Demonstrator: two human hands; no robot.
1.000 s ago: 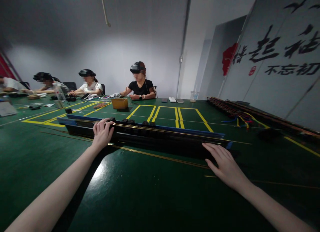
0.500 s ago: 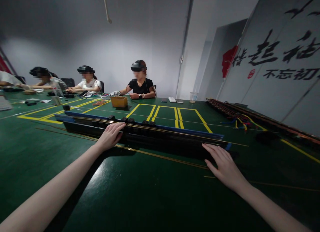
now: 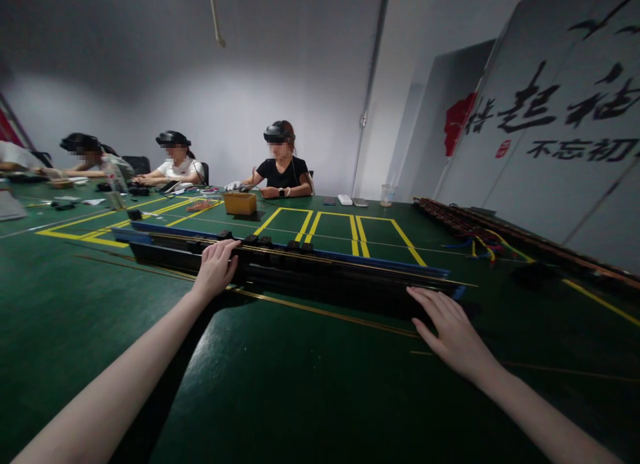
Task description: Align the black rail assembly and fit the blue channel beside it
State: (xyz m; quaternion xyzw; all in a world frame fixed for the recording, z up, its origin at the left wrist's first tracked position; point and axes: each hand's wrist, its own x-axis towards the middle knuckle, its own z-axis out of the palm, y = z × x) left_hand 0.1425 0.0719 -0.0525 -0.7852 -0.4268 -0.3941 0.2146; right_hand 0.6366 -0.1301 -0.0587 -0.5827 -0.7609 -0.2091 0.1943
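A long dark trough with blue edges [image 3: 370,259] lies across the table in front of me. Thin brass-coloured rods [image 3: 345,262] run along its inside, past several small black blocks [image 3: 295,248]. My left hand [image 3: 217,265] is at the left part of the trough, its fingers bent over the rods; the grip itself is partly hidden. Near the right end, my right hand [image 3: 447,325] has fingers stretched out and thumb apart, fingertips by the trough's near wall, holding nothing. More thin rods [image 3: 320,311] lie on the table along the near side.
A yellow-brown box [image 3: 241,204] stands beyond the trough. Yellow tape outlines [image 3: 333,215] mark the green table [image 3: 300,397]. Long dark strips with coloured wires [image 3: 480,241] lie at right. A plastic cup [image 3: 386,196] stands at the far edge. Several people sit opposite.
My left hand has shifted a little left, and the right tip of a rod in the trough has slid left too. My right hand stays nearly in place.
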